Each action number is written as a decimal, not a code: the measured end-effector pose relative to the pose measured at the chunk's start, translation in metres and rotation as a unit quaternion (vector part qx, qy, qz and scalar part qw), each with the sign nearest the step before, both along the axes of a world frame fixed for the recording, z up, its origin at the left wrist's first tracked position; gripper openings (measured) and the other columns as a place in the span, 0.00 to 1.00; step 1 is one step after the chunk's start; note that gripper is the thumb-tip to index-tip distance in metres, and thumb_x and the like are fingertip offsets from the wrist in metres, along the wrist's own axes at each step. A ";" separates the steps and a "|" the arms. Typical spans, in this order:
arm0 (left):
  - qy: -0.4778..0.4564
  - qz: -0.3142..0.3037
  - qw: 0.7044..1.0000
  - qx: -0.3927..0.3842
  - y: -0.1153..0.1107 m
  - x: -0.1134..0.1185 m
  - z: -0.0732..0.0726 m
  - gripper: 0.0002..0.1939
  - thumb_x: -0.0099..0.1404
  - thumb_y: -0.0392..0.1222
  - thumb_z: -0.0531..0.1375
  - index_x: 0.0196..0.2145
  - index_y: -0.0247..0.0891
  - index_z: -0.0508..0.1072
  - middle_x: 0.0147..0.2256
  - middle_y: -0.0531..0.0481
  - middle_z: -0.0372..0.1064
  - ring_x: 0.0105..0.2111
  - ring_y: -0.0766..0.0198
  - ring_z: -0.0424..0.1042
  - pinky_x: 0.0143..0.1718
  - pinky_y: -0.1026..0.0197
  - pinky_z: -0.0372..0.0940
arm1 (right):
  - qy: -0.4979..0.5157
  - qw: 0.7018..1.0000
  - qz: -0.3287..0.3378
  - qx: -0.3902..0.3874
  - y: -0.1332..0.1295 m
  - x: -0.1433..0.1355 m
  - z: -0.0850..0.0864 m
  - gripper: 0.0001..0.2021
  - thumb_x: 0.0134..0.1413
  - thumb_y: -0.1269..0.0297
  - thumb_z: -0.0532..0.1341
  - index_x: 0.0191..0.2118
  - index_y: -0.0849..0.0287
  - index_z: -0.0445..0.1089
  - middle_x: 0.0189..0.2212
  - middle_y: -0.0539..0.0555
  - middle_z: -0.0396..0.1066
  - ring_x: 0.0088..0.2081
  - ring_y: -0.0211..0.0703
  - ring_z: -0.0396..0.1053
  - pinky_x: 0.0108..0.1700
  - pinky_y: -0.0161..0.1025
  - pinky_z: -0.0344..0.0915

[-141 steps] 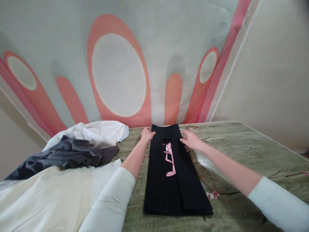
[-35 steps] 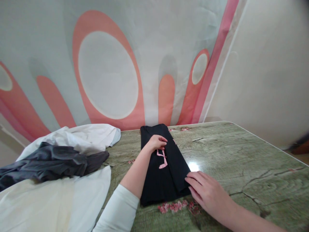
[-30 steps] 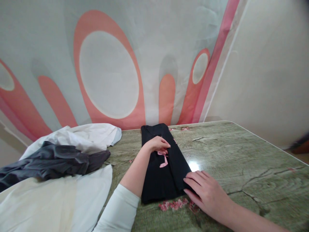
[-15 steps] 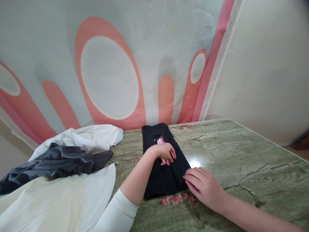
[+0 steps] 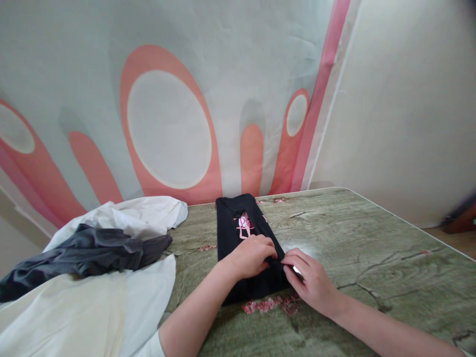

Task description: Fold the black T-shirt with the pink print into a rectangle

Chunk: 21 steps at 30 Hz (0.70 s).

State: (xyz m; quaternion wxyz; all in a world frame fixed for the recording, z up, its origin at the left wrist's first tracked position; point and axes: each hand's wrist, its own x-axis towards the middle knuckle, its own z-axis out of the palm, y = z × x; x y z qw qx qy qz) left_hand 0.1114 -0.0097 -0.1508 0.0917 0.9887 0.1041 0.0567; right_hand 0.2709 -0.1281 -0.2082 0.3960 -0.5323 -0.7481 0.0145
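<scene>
A black garment [image 5: 232, 233] with a pink and white print lies folded into a long narrow strip on the wood-patterned table. My left hand [image 5: 255, 255] rests over its lower middle, fingers curled down at the cloth near the right edge; what its fingertips hold is hidden. Just to the right, my right hand [image 5: 308, 280] pinches the garment's right edge between thumb and fingers. The two hands are close together, with the fingertips a small gap apart.
At the left lie a white cloth [image 5: 137, 215], a crumpled dark grey cloth [image 5: 92, 250] and a cream and white cloth [image 5: 92, 312]. The wood-patterned table [image 5: 334, 223] reaches back to a wall hanging [image 5: 171, 129] with pink shapes.
My left hand has come down and toward the right edge of the black garment, uncovering more of the print. My right hand has lifted that edge slightly. The view has shifted a little.
</scene>
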 end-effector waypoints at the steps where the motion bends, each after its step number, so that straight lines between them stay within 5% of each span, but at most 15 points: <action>1: -0.002 -0.005 1.000 -0.004 -0.002 0.000 0.000 0.12 0.54 0.34 0.61 0.38 0.41 0.71 0.39 0.51 0.67 0.41 0.61 0.65 0.40 0.62 0.58 | 0.005 1.000 -0.001 -0.004 0.000 0.000 0.000 0.08 0.55 0.72 0.51 0.37 0.59 0.65 0.33 0.55 0.65 0.36 0.42 0.65 0.38 0.40 0.64; 9: -0.034 0.010 0.999 0.020 -0.006 0.006 -0.003 0.05 0.55 0.33 0.60 0.31 0.38 0.67 0.33 0.53 0.66 0.36 0.64 0.63 0.34 0.63 0.56 | 0.006 1.000 0.020 -0.019 -0.001 0.000 0.001 0.06 0.53 0.69 0.54 0.39 0.58 0.63 0.35 0.55 0.64 0.37 0.43 0.64 0.39 0.41 0.63; 13: -0.038 0.021 0.999 0.032 -0.009 0.008 -0.002 0.05 0.55 0.34 0.60 0.29 0.38 0.66 0.31 0.53 0.65 0.34 0.63 0.63 0.33 0.63 0.55 | -0.014 0.999 -0.008 -0.049 -0.002 -0.005 0.003 0.17 0.45 0.64 0.61 0.43 0.60 0.59 0.38 0.57 0.63 0.39 0.47 0.63 0.41 0.45 0.63; 21: -0.095 0.001 0.994 0.048 -0.010 0.005 0.003 0.07 0.59 0.38 0.57 0.38 0.42 0.69 0.35 0.52 0.65 0.37 0.63 0.62 0.36 0.62 0.55 | -0.064 0.993 -0.085 -0.052 0.003 -0.007 -0.017 0.24 0.43 0.73 0.56 0.50 0.62 0.55 0.44 0.60 0.61 0.46 0.50 0.61 0.48 0.48 0.60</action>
